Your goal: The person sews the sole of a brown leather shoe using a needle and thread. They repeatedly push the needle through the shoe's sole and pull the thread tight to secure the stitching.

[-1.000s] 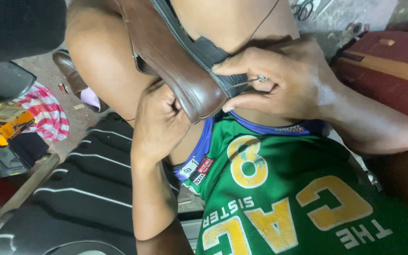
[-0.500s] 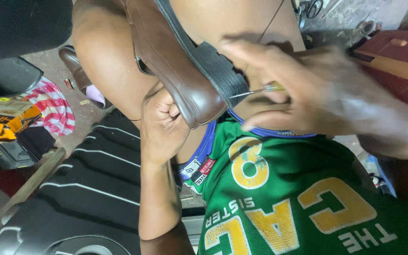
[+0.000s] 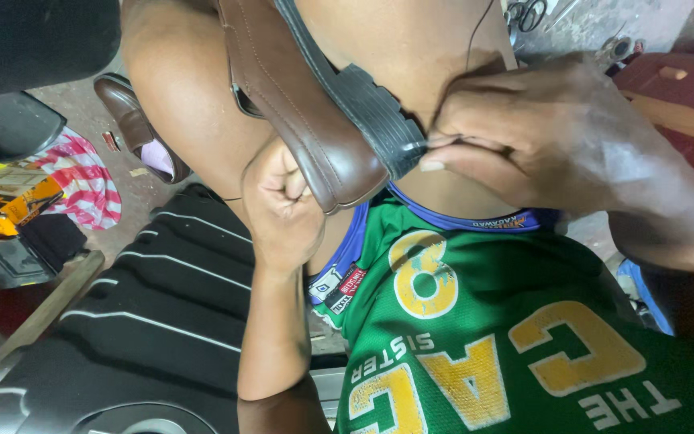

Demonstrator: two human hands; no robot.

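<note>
A brown leather shoe (image 3: pixel 299 120) with a black ribbed sole (image 3: pixel 371 112) lies upside down between my bare knees. My left hand (image 3: pixel 283 205) is curled in a fist against the shoe's toe from below, bracing it. My right hand (image 3: pixel 540 137) pinches a thin metal needle (image 3: pixel 419 147) at the edge of the sole, fingertips tight together. A dark thread (image 3: pixel 475 32) runs up over my thigh. I wear green shorts (image 3: pixel 491 337) with yellow lettering.
A second brown shoe (image 3: pixel 134 120) lies on the concrete floor at left, next to a red-and-white striped cloth (image 3: pixel 82 181) and a yellow-and-black box (image 3: pixel 2 209). A black ribbed mat (image 3: pixel 122 321) covers the lower left. Scissors (image 3: pixel 528 12) and a maroon board (image 3: pixel 676 88) are at upper right.
My right hand has shifted right along the sole edge and now pinches the needle at the sole's rim. The left fist stays under the toe.
</note>
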